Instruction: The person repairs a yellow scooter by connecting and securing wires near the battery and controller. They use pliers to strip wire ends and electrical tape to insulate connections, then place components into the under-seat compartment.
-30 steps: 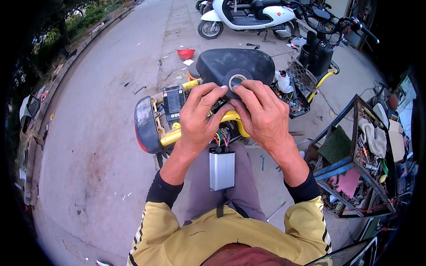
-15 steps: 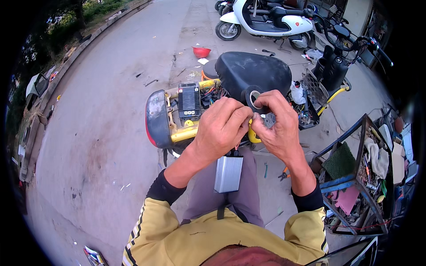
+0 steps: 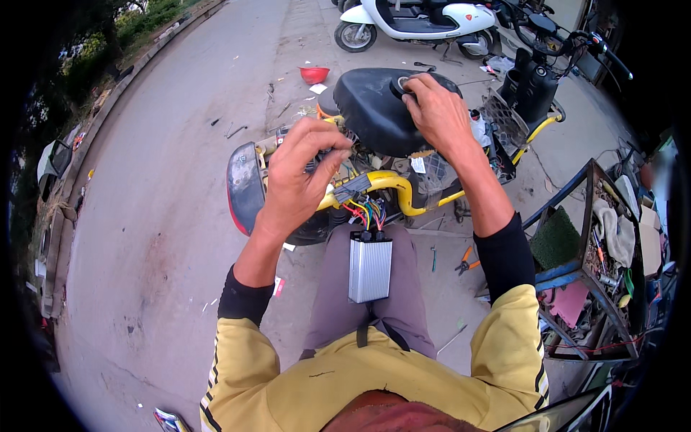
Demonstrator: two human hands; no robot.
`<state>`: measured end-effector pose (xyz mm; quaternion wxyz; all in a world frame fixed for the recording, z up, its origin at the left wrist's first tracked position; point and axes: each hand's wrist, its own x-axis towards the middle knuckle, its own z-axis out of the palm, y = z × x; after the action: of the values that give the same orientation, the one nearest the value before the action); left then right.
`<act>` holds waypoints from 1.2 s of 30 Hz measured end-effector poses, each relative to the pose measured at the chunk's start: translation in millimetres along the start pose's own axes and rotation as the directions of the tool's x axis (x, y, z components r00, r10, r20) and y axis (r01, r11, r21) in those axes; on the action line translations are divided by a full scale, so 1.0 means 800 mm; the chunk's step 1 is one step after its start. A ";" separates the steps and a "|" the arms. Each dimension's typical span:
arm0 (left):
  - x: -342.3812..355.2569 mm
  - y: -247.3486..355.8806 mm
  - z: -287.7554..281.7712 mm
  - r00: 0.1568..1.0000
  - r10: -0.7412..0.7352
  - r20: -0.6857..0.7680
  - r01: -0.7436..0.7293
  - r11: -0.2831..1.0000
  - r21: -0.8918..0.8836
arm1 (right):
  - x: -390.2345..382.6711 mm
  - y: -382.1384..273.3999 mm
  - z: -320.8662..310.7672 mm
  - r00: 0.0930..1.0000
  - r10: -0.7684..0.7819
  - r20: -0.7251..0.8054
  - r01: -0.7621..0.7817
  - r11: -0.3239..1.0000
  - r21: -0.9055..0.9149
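My right hand (image 3: pixel 440 111) grips a roll of black tape (image 3: pixel 396 88) at the top of the black scooter seat (image 3: pixel 371 119). To the left, my left hand (image 3: pixel 302 169) is raised over the scooter's rear frame, thumb and fingertips brought together. Whatever those fingertips hold, if anything, is too small to make out. A silver finned controller box (image 3: pixel 371 268) rests between my thighs. Coloured wires (image 3: pixel 368 211) run from its top toward the yellow frame tube (image 3: pixel 399 184). A dark grey piece (image 3: pixel 353 189) lies against that tube.
A metal-framed cart (image 3: pixel 576 270) crammed with tools and scraps stands at the right. Orange-handled pliers (image 3: pixel 468 261) lie on the ground. Farther off are a red bowl-shaped thing (image 3: pixel 314 75) and a white scooter (image 3: pixel 421 23). The handlebars (image 3: pixel 568 47) rise at the far right.
My hands have come apart. The right one moved up with the tape roll to the seat; the left one moved left. The wires above the controller box are now uncovered.
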<state>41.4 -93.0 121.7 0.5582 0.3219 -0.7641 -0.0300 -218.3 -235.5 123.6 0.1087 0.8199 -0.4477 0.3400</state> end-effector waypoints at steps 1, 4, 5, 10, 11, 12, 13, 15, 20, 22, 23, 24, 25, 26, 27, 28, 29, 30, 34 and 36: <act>0.004 -0.011 -0.003 0.997 -0.060 0.050 0.061 0.998 -0.020 | 0.001 0.016 0.012 0.997 -0.024 0.074 0.031 0.995 -0.094; -0.008 -0.045 -0.023 0.970 -0.204 0.135 0.200 0.979 0.045 | -0.017 0.020 0.039 0.954 -0.224 -0.198 0.157 0.939 -0.305; -0.015 -0.056 -0.033 0.943 -0.263 0.203 0.254 0.965 0.067 | -0.018 0.002 0.036 0.946 -0.207 -0.252 0.160 0.968 -0.194; -0.036 -0.091 -0.023 0.818 -0.351 0.456 0.278 0.935 0.221 | -0.109 -0.104 0.038 0.978 0.026 -0.205 0.076 0.877 0.475; -0.035 -0.093 -0.011 0.795 -0.345 0.499 0.261 0.937 0.231 | -0.129 -0.117 0.052 0.988 0.085 -0.131 0.000 0.837 0.548; -0.035 -0.091 -0.006 0.794 -0.296 0.530 0.187 0.950 0.252 | -0.145 -0.123 0.068 0.991 0.107 -0.075 -0.045 0.820 0.571; -0.036 -0.091 0.000 0.771 -0.308 0.557 0.175 0.944 0.279 | -0.158 -0.127 0.088 0.988 0.153 -0.023 -0.108 0.788 0.606; -0.037 -0.091 0.011 0.721 -0.334 0.607 0.147 0.930 0.337 | -0.174 -0.131 0.119 0.974 0.224 0.021 -0.185 0.742 0.644; -0.050 -0.097 0.028 0.718 -0.277 0.638 -0.070 0.883 0.463 | -0.180 -0.145 0.148 0.970 0.242 0.023 -0.215 0.810 0.546; -0.049 -0.096 0.033 0.702 -0.226 0.675 -0.171 0.867 0.468 | -0.180 -0.148 0.154 0.968 0.248 0.024 -0.223 0.817 0.532; -0.048 -0.096 0.034 0.692 -0.202 0.693 -0.220 0.855 0.469 | -0.181 -0.149 0.154 0.967 0.252 0.025 -0.227 0.821 0.524; -0.050 -0.097 0.034 0.695 -0.188 0.694 -0.232 0.855 0.464 | -0.181 -0.150 0.154 0.967 0.255 0.025 -0.231 0.825 0.515; -0.052 -0.099 0.034 0.697 -0.172 0.696 -0.248 0.854 0.458 | -0.180 -0.150 0.153 0.965 0.260 0.021 -0.235 0.829 0.507; -0.052 -0.101 0.035 0.699 -0.154 0.698 -0.263 0.852 0.452 | -0.179 -0.151 0.153 0.966 0.257 0.038 -0.240 0.830 0.504; -0.052 -0.101 0.035 0.703 -0.195 0.683 -0.207 0.864 0.459 | -0.179 -0.151 0.153 0.966 0.253 0.054 -0.245 0.830 0.501; -0.052 -0.099 0.036 0.707 -0.235 0.668 -0.150 0.872 0.466 | -0.178 -0.150 0.153 0.966 0.249 0.069 -0.250 0.831 0.496; -0.051 -0.098 0.037 0.707 -0.275 0.652 -0.093 0.878 0.470 | -0.176 -0.148 0.153 0.961 0.268 0.066 -0.262 0.816 0.515; -0.049 -0.097 0.038 0.720 -0.275 0.637 -0.058 0.891 0.450 | -0.175 -0.146 0.153 0.956 0.286 0.063 -0.275 0.800 0.533; -0.042 -0.094 0.041 0.747 -0.329 0.578 0.141 0.928 0.345 | -0.172 -0.144 0.151 0.927 0.356 0.119 -0.355 0.728 0.586; -0.043 -0.094 0.043 0.736 -0.378 0.562 0.237 0.921 0.310 | -0.173 -0.148 0.146 0.878 0.418 0.232 -0.460 0.604 0.651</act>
<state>52.0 -145.2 49.5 0.2293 0.4762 -0.8371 -0.1410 -119.7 -132.7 -39.2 -0.3030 0.6742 -0.4784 0.4741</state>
